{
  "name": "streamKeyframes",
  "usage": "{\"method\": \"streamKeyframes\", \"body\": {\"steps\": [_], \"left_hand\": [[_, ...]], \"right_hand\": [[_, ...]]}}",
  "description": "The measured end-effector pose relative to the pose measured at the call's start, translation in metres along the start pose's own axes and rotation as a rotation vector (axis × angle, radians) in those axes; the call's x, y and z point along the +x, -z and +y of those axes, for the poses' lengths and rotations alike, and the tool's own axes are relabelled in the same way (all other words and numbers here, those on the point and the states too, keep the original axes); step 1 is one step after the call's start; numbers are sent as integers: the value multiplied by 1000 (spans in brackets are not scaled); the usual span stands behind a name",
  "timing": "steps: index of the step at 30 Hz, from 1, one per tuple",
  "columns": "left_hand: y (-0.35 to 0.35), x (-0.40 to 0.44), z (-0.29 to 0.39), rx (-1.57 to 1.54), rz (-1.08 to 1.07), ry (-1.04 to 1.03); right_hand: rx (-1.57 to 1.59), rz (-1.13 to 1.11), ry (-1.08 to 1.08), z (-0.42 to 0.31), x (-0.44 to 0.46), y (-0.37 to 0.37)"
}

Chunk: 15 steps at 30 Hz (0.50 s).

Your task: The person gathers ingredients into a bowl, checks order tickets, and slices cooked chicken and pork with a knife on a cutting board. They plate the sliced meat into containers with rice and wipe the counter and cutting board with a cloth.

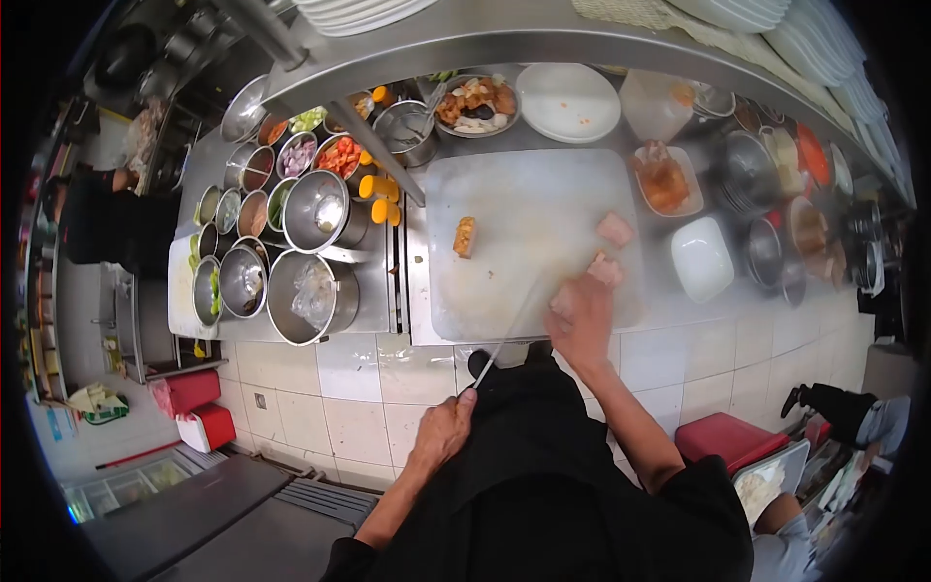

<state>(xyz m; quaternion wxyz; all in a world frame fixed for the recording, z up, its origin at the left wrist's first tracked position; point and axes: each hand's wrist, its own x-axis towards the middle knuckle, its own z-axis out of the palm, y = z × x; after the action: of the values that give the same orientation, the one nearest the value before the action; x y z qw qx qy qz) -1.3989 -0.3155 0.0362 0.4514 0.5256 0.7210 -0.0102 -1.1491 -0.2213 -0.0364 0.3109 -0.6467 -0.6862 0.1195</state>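
A long knife [502, 339] is in my left hand [444, 427], its fingers closed round the handle and its blade slanting up over the board's front edge. My right hand [582, 325] is on the front right part of the white cutting board [524, 194], blurred, touching pink pieces of meat [605, 269]; whether it grips one I cannot make out. Another pink piece [615, 229] lies just behind them. A browned piece of food [465, 237] stands at the board's left side.
Steel bowls [315, 211] and pots [312, 296] with chopped vegetables stand left. Behind the board are a bowl of mixed food [476, 105] and white plates [568, 103]. Right are a tray of marinated meat [667, 180] and a white dish [703, 259]. People are at both sides.
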Motion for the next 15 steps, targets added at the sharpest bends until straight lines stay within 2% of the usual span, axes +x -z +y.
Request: {"method": "streamKeyframes", "body": {"steps": [2, 4, 6, 8, 11, 12, 13, 14, 15], "left_hand": [[13, -6, -11, -58, 82, 44], [31, -16, -28, -132, 165, 79], [44, -26, -31, -150, 229, 70], [55, -30, -35, -194, 300, 64], [57, -38, -44, -324, 370, 108], [56, -39, -47, -360, 370, 138], [54, -41, -50, -394, 365, 169], [53, -42, -54, -424, 359, 196], [48, -42, -57, -424, 365, 195]], "right_hand": [[47, 0, 181, -13, 9, -20], [-67, -125, 191, -45, 29, -66], [-105, -205, 153, -71, 10, -102], [344, -752, 506, -89, -2, -113], [380, -391, 728, -104, 5, -108], [272, -229, 648, -105, 26, -105], [320, -65, 480, -95, 39, -118], [111, -47, 409, -100, 62, -99], [51, -3, 364, -97, 78, -91]]}}
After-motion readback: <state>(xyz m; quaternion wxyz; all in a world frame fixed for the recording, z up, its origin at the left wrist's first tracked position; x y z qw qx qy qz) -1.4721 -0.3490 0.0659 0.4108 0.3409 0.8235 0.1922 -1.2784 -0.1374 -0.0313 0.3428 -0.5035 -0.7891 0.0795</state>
